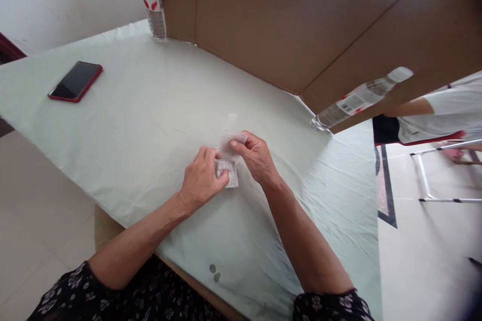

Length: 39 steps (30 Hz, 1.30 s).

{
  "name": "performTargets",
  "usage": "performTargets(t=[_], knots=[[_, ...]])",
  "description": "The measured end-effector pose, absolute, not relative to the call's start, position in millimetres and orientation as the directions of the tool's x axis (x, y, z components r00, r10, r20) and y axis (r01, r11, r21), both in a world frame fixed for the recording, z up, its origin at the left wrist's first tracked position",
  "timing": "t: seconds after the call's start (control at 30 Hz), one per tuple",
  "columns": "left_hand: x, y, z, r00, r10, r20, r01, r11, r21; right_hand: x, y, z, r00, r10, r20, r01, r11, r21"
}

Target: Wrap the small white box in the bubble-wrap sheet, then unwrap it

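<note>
Near the middle of the cloth-covered table, my left hand pinches a small clear plastic packet between thumb and fingers. What lies inside the packet is too small to tell. My right hand is just to the right and slightly higher, its thumb and fingers closed on a thin, whitish translucent sheet. The sheet's lower part is close above the packet; whether they are joined I cannot tell. A small pale strip shows just beyond the sheet.
A tall brown board stands across the far side of the pale green tablecloth. Water bottles stand by it at left and right. A red-edged phone lies at far left. Another person's arm shows beyond the board.
</note>
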State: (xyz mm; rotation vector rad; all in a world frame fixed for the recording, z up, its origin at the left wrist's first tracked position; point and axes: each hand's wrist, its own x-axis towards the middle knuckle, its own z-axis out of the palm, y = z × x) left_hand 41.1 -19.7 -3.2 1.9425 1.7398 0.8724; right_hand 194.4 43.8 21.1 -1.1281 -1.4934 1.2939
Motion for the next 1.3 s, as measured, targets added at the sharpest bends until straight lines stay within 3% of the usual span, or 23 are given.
performTargets(t=[0.17, 0.43, 0.7, 0.93, 1.07, 1.2, 1.3], knots=[[37.7, -15.8, -9.7, -0.021, 0.971, 0.24, 0.672, -0.164, 0.722, 197.2, 15.0, 26.9, -0.248, 0.964, 0.099, 0.231, 0.158, -0.96], [25.3, -9.1, -8.4, 0.217, 0.954, 0.206, 0.556, -0.294, 0.777, 203.9, -20.6, 11.9, -0.253, 0.944, 0.214, 0.254, 0.278, -0.927], [15.3, -3.1, -5.5, 0.338, 0.922, 0.19, 0.594, -0.366, 0.717, 209.2, -26.3, -3.6, -0.302, 0.911, 0.282, 0.238, 0.358, -0.903], [-0.2, -21.5, -1.3, 0.505, 0.836, 0.213, 0.592, -0.515, 0.62, 210.3, -29.8, -5.9, -0.334, 0.889, 0.314, 0.333, 0.422, -0.843], [8.3, -22.7, -10.0, 0.438, 0.866, 0.239, 0.596, -0.479, 0.645, 210.0, -30.0, -12.1, -0.349, 0.859, 0.375, 0.347, 0.49, -0.8], [16.5, -16.1, -11.7, 0.375, 0.892, 0.254, 0.51, -0.427, 0.746, 212.0, -30.1, -10.2, -0.357, 0.863, 0.357, 0.328, 0.474, -0.817], [18.0, -11.2, -3.2, 0.306, 0.943, 0.129, 0.463, -0.266, 0.846, 216.4, -27.4, -0.5, -0.399, 0.874, 0.277, 0.283, 0.404, -0.87]])
